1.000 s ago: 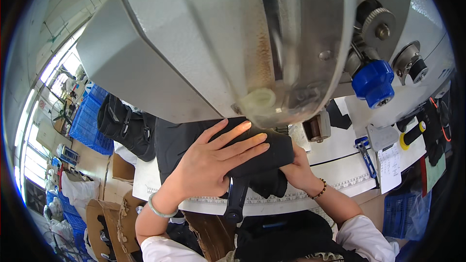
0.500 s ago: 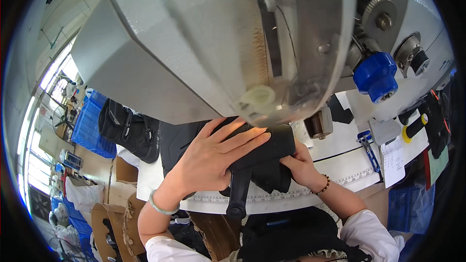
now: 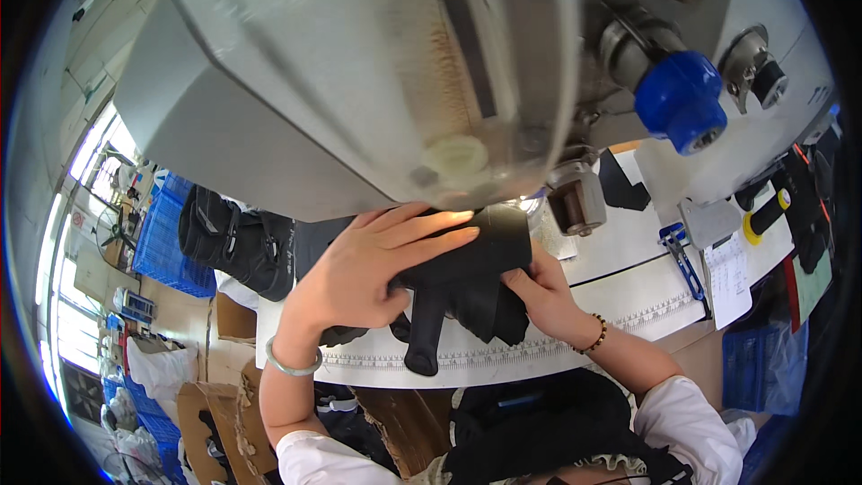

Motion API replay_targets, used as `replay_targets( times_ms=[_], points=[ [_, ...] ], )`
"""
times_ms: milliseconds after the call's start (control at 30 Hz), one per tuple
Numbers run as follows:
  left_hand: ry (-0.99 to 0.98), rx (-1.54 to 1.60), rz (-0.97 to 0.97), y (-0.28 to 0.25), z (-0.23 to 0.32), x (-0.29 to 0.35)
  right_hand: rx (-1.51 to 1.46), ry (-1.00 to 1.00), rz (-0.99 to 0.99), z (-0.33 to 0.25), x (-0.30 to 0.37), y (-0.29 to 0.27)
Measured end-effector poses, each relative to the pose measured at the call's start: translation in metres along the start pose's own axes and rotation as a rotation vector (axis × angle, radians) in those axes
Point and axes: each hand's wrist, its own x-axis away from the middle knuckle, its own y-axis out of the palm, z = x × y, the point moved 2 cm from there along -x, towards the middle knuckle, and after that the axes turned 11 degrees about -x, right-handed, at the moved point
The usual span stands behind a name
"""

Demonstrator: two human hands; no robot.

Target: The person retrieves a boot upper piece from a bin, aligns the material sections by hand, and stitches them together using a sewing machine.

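A black fabric piece (image 3: 489, 247) lies under the head of a grey industrial sewing machine (image 3: 296, 63). A dark strap (image 3: 426, 332) with a rounded end hangs from it toward my body. My left hand (image 3: 350, 274) rests on the piece from the left, palm down, fingers stretched out and pointing right. At the right edge, my right hand (image 3: 552, 298) pinches the fabric between thumb and fingers; some of those fingers are hidden. The needle area is hidden behind the machine head.
A black boot-like item (image 3: 238, 238) sits left of the fabric. On the white table to the right are blue-handled thread snips (image 3: 684, 260), a paper slip (image 3: 725, 274) and a black thread spool (image 3: 765, 223). Blue crates (image 3: 175, 238) and cardboard boxes stand at left.
The black piece and both hands have shifted slightly left in the picture. The strap end sits higher and further left. The machine head also appears further left.
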Motion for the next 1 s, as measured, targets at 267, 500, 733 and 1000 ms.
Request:
replay_targets(
  times_ms=[267, 500, 733, 1000],
  points=[
    [-0.287, 0.019, 0.39, 0.025, 0.076, -0.016, -0.022, 0.041, -0.008, -0.024, 0.001, -0.006],
    [-0.379, -0.193, 0.588, 0.065, 0.079, -0.023, -0.048, 0.047, -0.073, -0.022, -0.001, -0.018],
    [-0.39, -0.226, 0.6, 0.069, 0.083, -0.028, -0.046, -0.017, -0.027, -0.029, 0.0, -0.017],
    [-0.461, -0.187, 0.546, 0.074, 0.097, -0.028, 0.236, 0.093, 0.012, -0.045, -0.01, -0.023]
  ],
)
